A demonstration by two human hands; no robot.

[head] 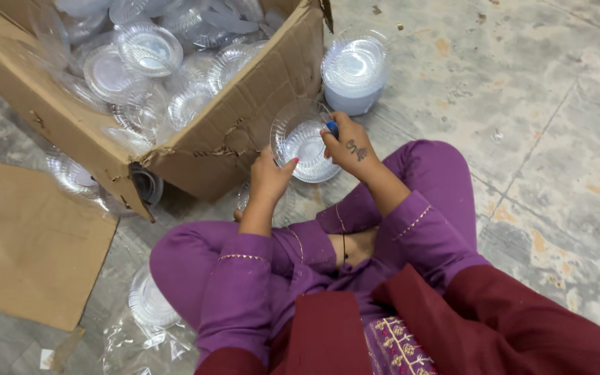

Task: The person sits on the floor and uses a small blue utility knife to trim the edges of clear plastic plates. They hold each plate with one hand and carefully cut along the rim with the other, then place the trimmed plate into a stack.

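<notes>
I sit cross-legged on the floor in purple clothes. Both my hands hold one clear round plastic lid (303, 142) upright in front of me. My left hand (271, 177) grips its lower left rim. My right hand (347, 144) pinches its right rim, and a small blue object (332, 128) shows at the fingertips there. The lid is right beside the torn front corner of a cardboard box (244, 125).
The cardboard box holds several loose clear lids (148, 48). A stack of clear lids (354, 73) stands on the floor behind my hands. More lids in plastic wrap (148, 305) lie by my left knee. A flat cardboard sheet (29, 243) lies at left.
</notes>
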